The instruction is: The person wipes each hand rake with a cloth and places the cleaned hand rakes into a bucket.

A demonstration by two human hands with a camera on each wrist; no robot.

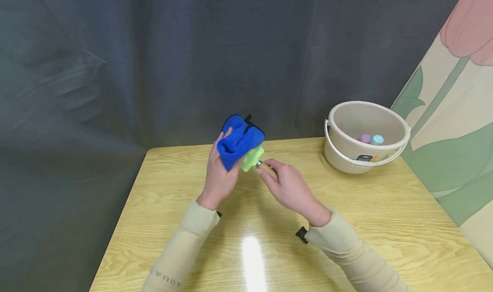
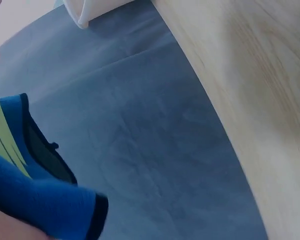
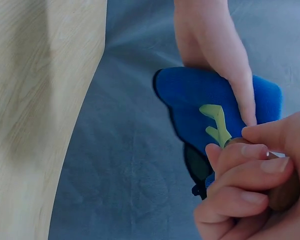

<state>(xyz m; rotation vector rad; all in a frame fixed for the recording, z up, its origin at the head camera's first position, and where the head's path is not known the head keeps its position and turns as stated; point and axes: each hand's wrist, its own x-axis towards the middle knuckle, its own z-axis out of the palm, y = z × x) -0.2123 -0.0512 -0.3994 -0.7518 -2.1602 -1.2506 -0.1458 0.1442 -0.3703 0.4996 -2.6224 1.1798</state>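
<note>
My left hand (image 1: pixel 220 178) holds a bunched blue cloth (image 1: pixel 236 144) with a dark edging, fingers spread behind it. Beside my left thumb, the light green head (image 1: pixel 252 159) of a spatula overlaps the cloth's right edge in the head view. Slits run along that green head (image 2: pixel 7 140) in the left wrist view, where blue cloth (image 2: pixel 37 205) lies around it. My right hand (image 1: pixel 289 185) grips the spatula's short wooden handle (image 1: pixel 268 169), close to the metal collar. Seen from the right wrist, the curled fingers (image 3: pixel 240 172) wrap the handle and the cloth (image 3: pixel 190 90) spreads behind.
A beige bucket (image 1: pixel 339 151) with a white handle stands at the table's back right. Inside it show a purple top (image 1: pixel 364 138) and a light blue top (image 1: pixel 377 140). A dark curtain (image 1: pixel 231 48) hangs behind the wooden table (image 1: pixel 165 236); a flower-patterned wall (image 1: pixel 458 146) is at right.
</note>
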